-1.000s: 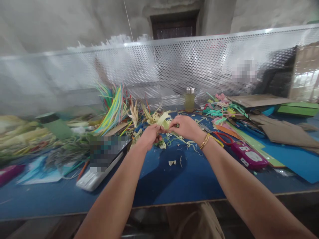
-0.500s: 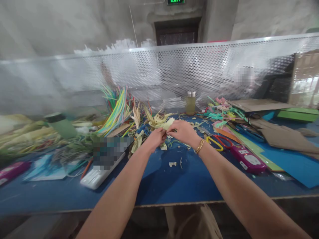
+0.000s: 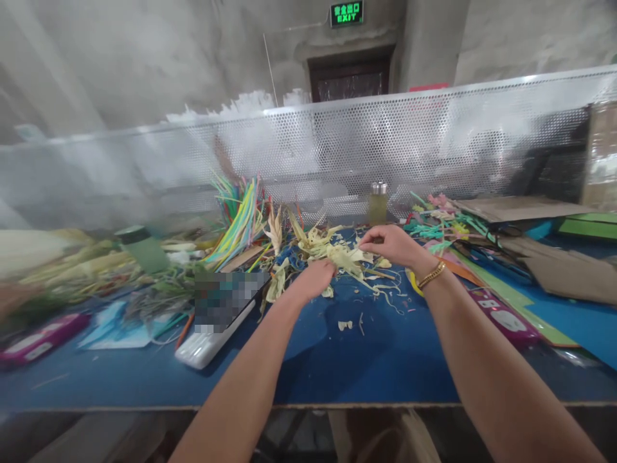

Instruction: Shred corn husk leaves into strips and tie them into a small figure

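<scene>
My left hand [image 3: 315, 278] is closed low over the table, at the near edge of a heap of pale yellow-green dried husks [image 3: 344, 256] that look like corn husks. Its fingertips are mostly hidden, so what it grips cannot be made out. Farther right and a little higher, my right hand [image 3: 389, 244], with a gold bracelet at its wrist, makes a pinch above the heap's right side. Anything between those fingers is too small to tell. Thin curled strips [image 3: 380, 287] lie below the right hand. A small white scrap [image 3: 344, 325] rests on the blue tabletop [image 3: 308, 366].
Yellow scissor handles [image 3: 413, 281] show beside my right wrist. Purple power strips [image 3: 506, 318] lie right and left. A device with a blurred screen [image 3: 212, 341] lies left of my arm. Behind stand colourful stems [image 3: 241, 218], a bottle [image 3: 378, 204] and a perforated metal panel [image 3: 357, 151].
My hands were together, fingertips meeting over the husks. Now they are apart: the right has moved right, the left stays low by the heap. The view has shifted slightly.
</scene>
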Available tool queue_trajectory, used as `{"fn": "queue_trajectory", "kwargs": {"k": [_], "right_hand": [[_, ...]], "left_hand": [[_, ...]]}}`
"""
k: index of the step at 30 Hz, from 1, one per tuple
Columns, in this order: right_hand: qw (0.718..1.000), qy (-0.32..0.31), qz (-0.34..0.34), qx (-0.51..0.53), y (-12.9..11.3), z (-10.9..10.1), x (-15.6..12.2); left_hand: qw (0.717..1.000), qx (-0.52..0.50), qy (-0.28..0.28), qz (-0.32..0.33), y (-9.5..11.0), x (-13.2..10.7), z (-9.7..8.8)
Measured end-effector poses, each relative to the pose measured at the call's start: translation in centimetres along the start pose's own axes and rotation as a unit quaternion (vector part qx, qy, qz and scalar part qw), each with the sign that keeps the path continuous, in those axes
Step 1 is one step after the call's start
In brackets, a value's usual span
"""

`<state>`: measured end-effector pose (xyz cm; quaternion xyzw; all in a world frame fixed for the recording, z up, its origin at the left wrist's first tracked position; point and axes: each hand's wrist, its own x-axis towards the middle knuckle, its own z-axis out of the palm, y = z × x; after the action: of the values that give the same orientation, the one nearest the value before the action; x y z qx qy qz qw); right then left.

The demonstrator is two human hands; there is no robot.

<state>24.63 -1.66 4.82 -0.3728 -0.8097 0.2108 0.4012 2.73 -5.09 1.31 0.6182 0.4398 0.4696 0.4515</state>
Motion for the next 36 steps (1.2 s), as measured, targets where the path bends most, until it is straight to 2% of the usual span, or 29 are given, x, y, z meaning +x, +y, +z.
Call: {"fn": "queue_trajectory", "kwargs": {"k": [2, 4, 7, 10, 12, 15, 18, 21, 24, 27, 30, 33, 36], "right_hand": [[1.0, 0.003, -0.001, 0.026, 0.1, -0.2, 0.1], [0.998, 0.009, 0.006, 0.054, 0.2, -0.2, 0.1], [0.994, 0.012, 0.037, 0.105, 0.6, 0.1, 0.1], [0.978, -0.021, 0.101, 0.18, 1.2, 0.5, -0.2], [0.955, -0.057, 0.151, 0.25, 1.8, 0.8, -0.4], [0.92, -0.104, 0.196, 0.324, 2.7, 0.9, -0.6], [0.912, -0.123, 0.206, 0.333, 3.5, 0.8, -0.4], [0.929, -0.087, 0.222, 0.283, 4.4, 1.2, 0.0], [0.948, -0.042, 0.244, 0.201, 5.0, 1.8, 0.3], [0.96, -0.049, 0.247, 0.124, 5.0, 2.3, 0.3], [0.973, -0.08, 0.21, 0.056, 4.6, 2.5, 0.2], [0.978, -0.087, 0.185, 0.039, 4.6, 2.7, 0.2], [0.977, -0.06, 0.192, 0.067, 5.0, 2.9, 0.2]], "left_hand": [[0.994, 0.076, -0.07, 0.027, 0.3, -0.3, 0.3], [0.989, 0.081, -0.124, 0.001, 0.9, -1.0, 0.8], [0.978, 0.015, -0.191, -0.084, 2.3, -2.2, 1.4], [0.956, -0.093, -0.259, -0.102, 3.6, -3.0, 1.3], [0.937, -0.181, -0.276, -0.111, 4.1, -2.9, 0.7], [0.917, -0.3, -0.239, -0.112, 4.0, -2.1, -0.7], [0.886, -0.409, -0.201, -0.086, 3.4, -1.1, -2.2], [0.866, -0.47, -0.156, -0.061, 2.6, -0.2, -3.1], [0.868, -0.48, -0.111, -0.058, 2.0, 0.3, -3.2], [0.876, -0.472, -0.072, -0.067, 1.5, 0.6, -2.9], [0.874, -0.479, -0.042, -0.072, 1.2, 0.8, -2.7], [0.86, -0.506, -0.027, -0.068, 1.0, 1.0, -2.8], [0.846, -0.529, -0.028, -0.061, 1.0, 1.1, -2.9]]}}
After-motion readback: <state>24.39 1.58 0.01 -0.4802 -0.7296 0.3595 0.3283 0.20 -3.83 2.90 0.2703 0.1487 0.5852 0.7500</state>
